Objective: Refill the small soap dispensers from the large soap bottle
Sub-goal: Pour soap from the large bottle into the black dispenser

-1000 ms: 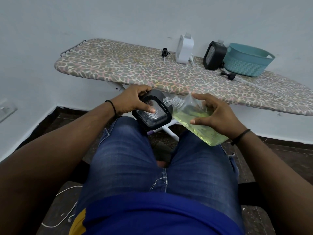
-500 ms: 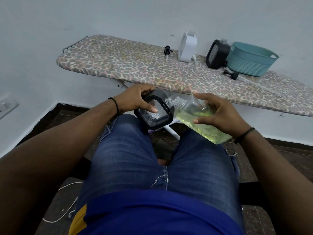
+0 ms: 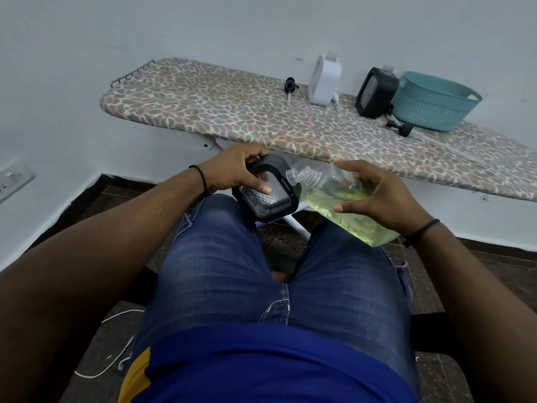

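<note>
Sitting with both knees in blue jeans (image 3: 220, 257) under the view, the person holds the two task things just above the lap, in front of the near edge of an ironing board (image 3: 232, 112) with a spotted cover.

The left hand (image 3: 232, 170) grips a small black soap dispenser (image 3: 268, 193), fingers curled over its top and far side, thumb pressed on its clear textured front panel. The dispenser is tilted, its open clear neck pointing up and to the right.

The right hand (image 3: 377, 196) holds the large soap bottle (image 3: 343, 199), a clear container about half full of yellow-green liquid, lying tipped toward the left. Its fingers are spread across the upper side and its thumb lies against the near side. The bottle's threaded mouth sits right against the dispenser's neck; I cannot tell whether liquid is passing between them.

On the ironing board, well apart from the hands, stand a white dispenser (image 3: 324, 80) and a second black dispenser (image 3: 376, 93), the latter touching a teal basket (image 3: 433, 106). A black pump head (image 3: 290, 85) lies left of the white one, and another pump head (image 3: 399, 128) lies just in front of the basket.

A white cable (image 3: 110, 344) trails over the dark floor at lower left.
</note>
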